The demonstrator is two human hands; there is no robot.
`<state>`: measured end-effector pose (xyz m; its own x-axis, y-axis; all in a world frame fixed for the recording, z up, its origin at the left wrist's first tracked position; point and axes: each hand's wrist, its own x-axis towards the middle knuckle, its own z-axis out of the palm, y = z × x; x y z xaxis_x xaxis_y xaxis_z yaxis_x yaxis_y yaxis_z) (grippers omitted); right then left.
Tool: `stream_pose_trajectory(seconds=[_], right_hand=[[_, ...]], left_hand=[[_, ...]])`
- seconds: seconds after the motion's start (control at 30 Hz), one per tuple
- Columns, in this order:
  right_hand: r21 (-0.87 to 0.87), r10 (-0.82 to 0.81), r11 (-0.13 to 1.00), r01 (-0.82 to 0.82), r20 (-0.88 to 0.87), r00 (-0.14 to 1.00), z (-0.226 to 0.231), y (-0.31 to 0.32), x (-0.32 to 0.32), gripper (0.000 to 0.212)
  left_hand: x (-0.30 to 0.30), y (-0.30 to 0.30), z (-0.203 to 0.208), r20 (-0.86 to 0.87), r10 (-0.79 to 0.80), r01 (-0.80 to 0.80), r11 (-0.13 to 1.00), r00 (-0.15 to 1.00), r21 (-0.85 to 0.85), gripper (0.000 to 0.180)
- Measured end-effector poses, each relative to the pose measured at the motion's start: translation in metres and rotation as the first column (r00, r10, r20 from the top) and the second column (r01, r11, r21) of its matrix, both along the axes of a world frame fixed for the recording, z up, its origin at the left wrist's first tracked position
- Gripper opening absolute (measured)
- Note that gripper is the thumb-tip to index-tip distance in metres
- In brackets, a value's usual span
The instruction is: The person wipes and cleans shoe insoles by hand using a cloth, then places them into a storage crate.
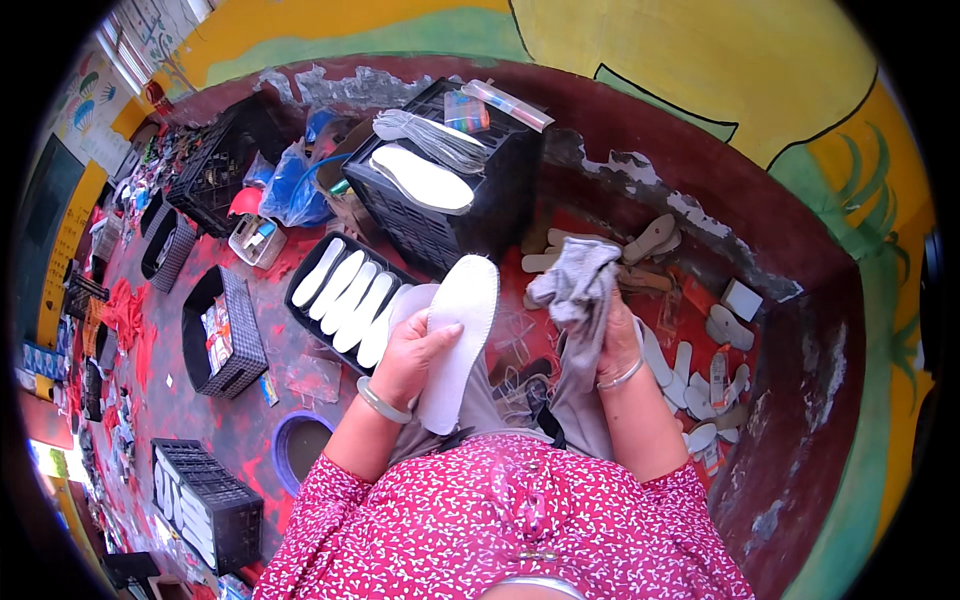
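**A:** From my remote post, what lies nearest, and how do the hands stand?

**B:** Nearest, at six o'clock, I see the wearer's red patterned shirt point(520, 500). (a) At eight o'clock from centre, the left hand point(402, 357) grips a white insole point(474, 312), thumb across its face; the insole stands tilted near the centre, its wide end toward twelve. (b) At three o'clock, the right hand point(622, 345) is closed around a bunched grey cloth point(580, 275), which is apart from the insole.

**A:** Which step do I take this to be?

**B:** I judge it a handling step: one insole held up, with the cloth at the ready. Whether the cloth is meant for wiping, I cannot tell. The next move, in my view, calls for a firm left pinch that does not bend the insole, and for loose cloth folds gathered in.

**A:** And farther off?

**B:** (c) At nine o'clock, a black tray point(322, 340) bears a row of white insoles point(349, 299). (d) At four, loose soles point(656, 357) lie on the floor. (e) Near twelve, a black crate point(420, 225) carries a grey stack point(430, 140). Beyond, at one, rises the painted wall point(660, 50).
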<state>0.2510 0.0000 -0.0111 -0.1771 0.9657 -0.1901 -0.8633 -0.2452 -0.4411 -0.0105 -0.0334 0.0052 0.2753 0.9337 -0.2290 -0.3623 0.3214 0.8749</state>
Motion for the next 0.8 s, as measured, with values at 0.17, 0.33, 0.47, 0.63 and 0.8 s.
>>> stream_pose_trajectory(seconds=[0.17,0.33,0.47,0.63,0.8], right_hand=[[0.131,0.047,0.988,-0.082,0.253,0.966,0.018,-0.011,-0.055,0.040],[0.176,-0.132,0.980,0.089,0.248,0.960,0.006,-0.010,-0.077,0.032],[0.154,-0.181,0.979,0.132,0.370,0.911,0.001,-0.016,-0.083,0.033],[0.319,-0.303,0.939,0.129,0.586,0.752,-0.012,-0.021,-0.087,0.031],[0.339,-0.295,0.939,0.053,0.721,0.627,-0.016,-0.030,-0.088,0.032]], left_hand=[[0.028,0.001,-0.002,-0.026,-0.037,0.038,0.998,0.999,0.045,0.022],[0.045,0.002,-0.013,-0.003,0.005,-0.005,0.997,1.000,0.083,0.020],[0.057,-0.004,-0.017,0.000,0.143,-0.142,0.981,0.990,0.135,0.016],[0.058,-0.006,-0.030,-0.132,0.246,-0.185,0.915,0.960,0.359,0.017],[0.057,-0.004,-0.035,-0.116,0.350,-0.275,0.868,0.930,0.412,0.017]])
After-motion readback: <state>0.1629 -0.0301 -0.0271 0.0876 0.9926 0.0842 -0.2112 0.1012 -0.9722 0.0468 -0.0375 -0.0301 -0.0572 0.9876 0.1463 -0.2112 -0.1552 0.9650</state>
